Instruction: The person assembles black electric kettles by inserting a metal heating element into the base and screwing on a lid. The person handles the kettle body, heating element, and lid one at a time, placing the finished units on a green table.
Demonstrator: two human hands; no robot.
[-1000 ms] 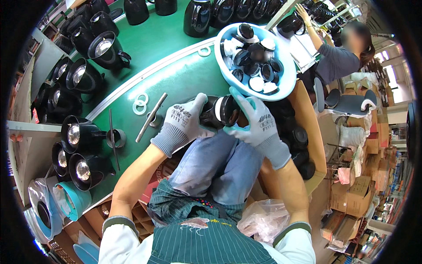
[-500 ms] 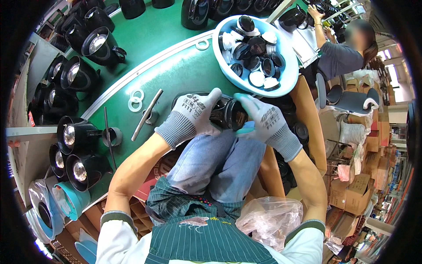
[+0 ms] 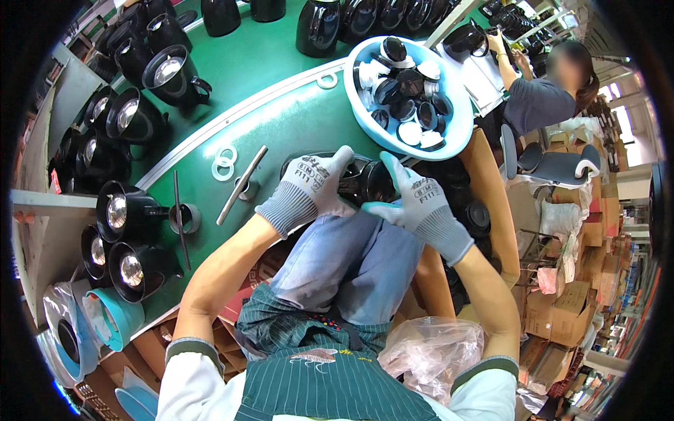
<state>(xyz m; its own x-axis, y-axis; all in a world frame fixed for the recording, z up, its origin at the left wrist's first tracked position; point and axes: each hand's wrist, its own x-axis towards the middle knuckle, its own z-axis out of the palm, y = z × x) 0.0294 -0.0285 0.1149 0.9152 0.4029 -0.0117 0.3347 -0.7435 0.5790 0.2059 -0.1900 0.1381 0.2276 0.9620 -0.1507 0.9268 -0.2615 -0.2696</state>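
A glossy black jug (image 3: 359, 184) lies on its side above my knees, at the near edge of the green table. My left hand (image 3: 317, 184), in a grey glove, is closed round its left part. My gloved right hand (image 3: 415, 198) curves round the jug's round right end, thumb and fingers on opposite sides. The gloves hide much of the jug, so I cannot tell whether that end is a separate lid. Just beyond stands a light blue basin (image 3: 460, 133) with several black and white lids (image 3: 411, 83) in it.
Several black jugs (image 3: 168, 74) stand on the table at the left and back. White rings (image 3: 223, 163) and a metal rod (image 3: 241, 186) lie left of my hands. A cardboard box (image 3: 495, 203) is on my right. Another person (image 3: 537, 98) works at the far right.
My right hand has turned a little on the jug's end, its thumb and fingers now wider apart. My left hand keeps its grip. The whole view has shifted slightly.
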